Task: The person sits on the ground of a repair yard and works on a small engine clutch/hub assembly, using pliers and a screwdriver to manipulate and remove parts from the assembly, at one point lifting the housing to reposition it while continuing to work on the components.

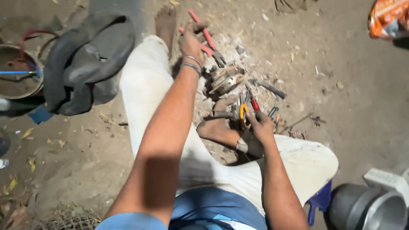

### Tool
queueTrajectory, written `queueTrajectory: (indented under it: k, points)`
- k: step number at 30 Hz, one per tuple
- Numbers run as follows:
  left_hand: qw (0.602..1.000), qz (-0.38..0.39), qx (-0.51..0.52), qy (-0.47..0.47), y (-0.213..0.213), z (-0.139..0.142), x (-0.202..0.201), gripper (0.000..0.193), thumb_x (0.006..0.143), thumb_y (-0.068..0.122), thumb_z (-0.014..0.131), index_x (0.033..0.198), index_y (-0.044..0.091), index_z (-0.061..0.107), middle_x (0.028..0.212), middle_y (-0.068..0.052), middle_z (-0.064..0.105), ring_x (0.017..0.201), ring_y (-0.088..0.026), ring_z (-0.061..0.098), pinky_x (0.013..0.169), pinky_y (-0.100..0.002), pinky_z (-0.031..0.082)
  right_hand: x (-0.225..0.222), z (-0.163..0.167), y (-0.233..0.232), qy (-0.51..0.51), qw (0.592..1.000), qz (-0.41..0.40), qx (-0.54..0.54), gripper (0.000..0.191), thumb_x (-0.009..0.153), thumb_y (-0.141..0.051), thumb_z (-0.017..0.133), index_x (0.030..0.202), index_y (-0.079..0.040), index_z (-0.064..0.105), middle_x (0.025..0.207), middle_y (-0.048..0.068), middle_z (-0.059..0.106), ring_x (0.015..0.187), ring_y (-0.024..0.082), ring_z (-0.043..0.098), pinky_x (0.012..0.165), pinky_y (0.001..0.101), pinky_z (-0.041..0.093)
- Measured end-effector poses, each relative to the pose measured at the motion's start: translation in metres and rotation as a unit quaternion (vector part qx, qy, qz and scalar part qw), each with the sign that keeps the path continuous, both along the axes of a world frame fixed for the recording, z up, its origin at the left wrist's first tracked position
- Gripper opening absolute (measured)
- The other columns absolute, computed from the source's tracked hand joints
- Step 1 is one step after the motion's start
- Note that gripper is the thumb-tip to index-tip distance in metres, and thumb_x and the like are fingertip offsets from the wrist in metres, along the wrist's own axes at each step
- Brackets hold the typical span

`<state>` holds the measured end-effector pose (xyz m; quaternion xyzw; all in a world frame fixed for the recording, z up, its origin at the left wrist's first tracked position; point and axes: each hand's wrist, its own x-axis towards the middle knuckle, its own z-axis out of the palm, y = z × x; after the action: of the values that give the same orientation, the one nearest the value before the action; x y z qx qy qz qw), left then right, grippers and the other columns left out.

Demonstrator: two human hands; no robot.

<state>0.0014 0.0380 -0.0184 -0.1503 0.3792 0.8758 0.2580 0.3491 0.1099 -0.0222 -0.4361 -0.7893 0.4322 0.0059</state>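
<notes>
Left grip: the left hand (190, 41) is closed around the red-handled pliers (207, 37), held just above the dirt ground (341, 106) beside a bare foot (165, 23).
Right grip: the right hand (260, 127) is closed on a yellow-handled tool (243, 113), low, near the other foot (215, 127).
Between: a tool pile (228, 81) lies on the ground.
Around: black rubber tube (85, 64) at left; metal pot (370, 206) at lower right.
</notes>
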Motion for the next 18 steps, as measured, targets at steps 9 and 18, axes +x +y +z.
queueTrajectory:
  k: [9, 18]
  points:
    - [0.996, -0.049, 0.080, -0.014, 0.009, -0.001, 0.003, 0.048, 0.098, 0.037, 0.051, 0.096, -0.008, 0.068, 0.097, -0.021, 0.073, 0.081, -0.040, 0.077, 0.064, -0.052, 0.064, 0.000, 0.006, 0.002, -0.009, 1.000, -0.004, -0.022, 0.044, 0.094, -0.033, 0.075, 0.072, 0.002, 0.061, 0.058, 0.002, 0.051, 0.055, 0.011, 0.044, 0.050, 0.0345, 0.038]
    - [0.995, -0.098, 0.028, 0.014, 0.011, -0.024, 0.011, 0.051, 0.098, 0.041, 0.051, 0.096, -0.006, 0.069, 0.099, -0.021, 0.074, 0.081, -0.035, 0.078, 0.063, -0.048, 0.066, 0.013, -0.002, 0.005, -0.009, 1.000, 0.013, -0.012, 0.042, 0.093, -0.034, 0.075, 0.076, 0.002, 0.063, 0.059, 0.004, 0.052, 0.058, 0.011, 0.043, 0.052, 0.0357, 0.038]
